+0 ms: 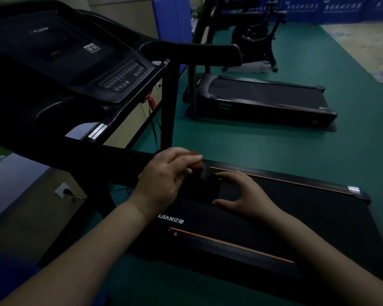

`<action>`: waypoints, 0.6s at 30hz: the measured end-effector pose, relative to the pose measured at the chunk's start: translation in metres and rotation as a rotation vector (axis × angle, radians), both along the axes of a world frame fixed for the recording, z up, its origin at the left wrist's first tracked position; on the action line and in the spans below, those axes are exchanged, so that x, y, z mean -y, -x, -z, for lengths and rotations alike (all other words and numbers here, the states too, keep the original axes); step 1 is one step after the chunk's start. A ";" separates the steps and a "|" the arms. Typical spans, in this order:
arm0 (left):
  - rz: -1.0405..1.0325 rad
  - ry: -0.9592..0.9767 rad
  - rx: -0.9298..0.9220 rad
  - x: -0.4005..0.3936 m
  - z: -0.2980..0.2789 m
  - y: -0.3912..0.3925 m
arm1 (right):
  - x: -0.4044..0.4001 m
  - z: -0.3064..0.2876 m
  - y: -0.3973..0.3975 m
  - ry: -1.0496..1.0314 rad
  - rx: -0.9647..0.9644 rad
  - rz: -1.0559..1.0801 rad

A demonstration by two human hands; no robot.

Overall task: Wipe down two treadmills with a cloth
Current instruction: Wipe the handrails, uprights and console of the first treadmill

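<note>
Both my hands are in the middle of the frame, a little below centre, over the front part of the near treadmill (274, 217). My left hand (164, 175) is curled around a dark cloth (205, 184); a small reddish part of the cloth shows near my fingertips. The cloth hangs down between my two hands and is hard to see against the black treadmill. My right hand (241, 195) is just beside it, with thumb and fingers bent like a C toward the lower edge of the cloth. I cannot tell if this hand really touches the cloth or only comes close to it. The two hands are near each other but they do not touch.

The near treadmill fills the left and lower part of the frame. Its console (119, 78) with buttons is in the upper left, and its black belt with orange lines along the sides runs toward the lower right. The second treadmill (263, 98) stands in the upper middle of the frame, well apart from my hands, on the green floor (274, 146). Behind it, at the top, there is an exercise bike (259, 34). In the lower left a wall socket (63, 191) has a plug in it.
</note>
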State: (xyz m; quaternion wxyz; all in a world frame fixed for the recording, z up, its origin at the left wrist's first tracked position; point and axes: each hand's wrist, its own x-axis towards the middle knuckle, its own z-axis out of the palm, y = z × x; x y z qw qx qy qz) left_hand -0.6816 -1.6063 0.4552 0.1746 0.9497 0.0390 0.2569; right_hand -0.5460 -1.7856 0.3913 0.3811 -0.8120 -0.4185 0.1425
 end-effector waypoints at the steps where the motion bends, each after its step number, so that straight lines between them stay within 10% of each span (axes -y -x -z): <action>1: 0.040 -0.031 -0.012 0.010 -0.001 -0.006 | 0.001 0.001 0.000 -0.008 -0.016 0.002; 18: 0.393 -0.547 -0.455 0.039 -0.019 -0.045 | -0.003 0.018 -0.002 -0.159 -0.182 0.008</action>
